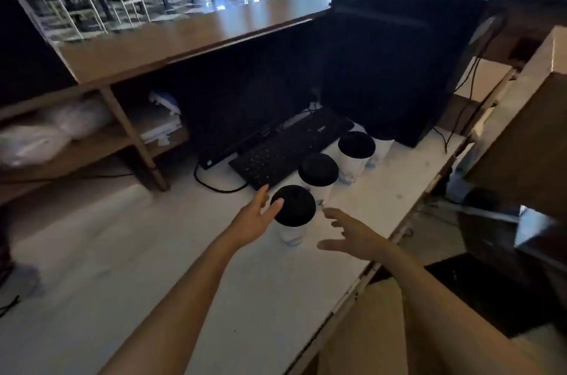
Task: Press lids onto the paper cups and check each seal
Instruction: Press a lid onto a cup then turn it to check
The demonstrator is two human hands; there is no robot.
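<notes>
Three white paper cups with black lids stand in a diagonal row on the white counter [153, 267]. The nearest cup [294, 205] sits between my hands. A middle cup [318, 171] and a far cup [356, 145] stand behind it, and another white cup without a visible lid [383, 146] shows beside the far one. My left hand [256, 218] is open just left of the nearest lid, its fingertips at the lid's edge. My right hand [352, 235] is open with spread fingers, a short way right of that cup and not touching it.
A black keyboard [285, 150] lies just behind the cups, in front of a dark monitor [245, 98] and a black computer case [392, 67]. Cables trail on the counter. The counter's right edge [383, 255] runs close beside my right hand. Wooden shelves with white bags stand at left.
</notes>
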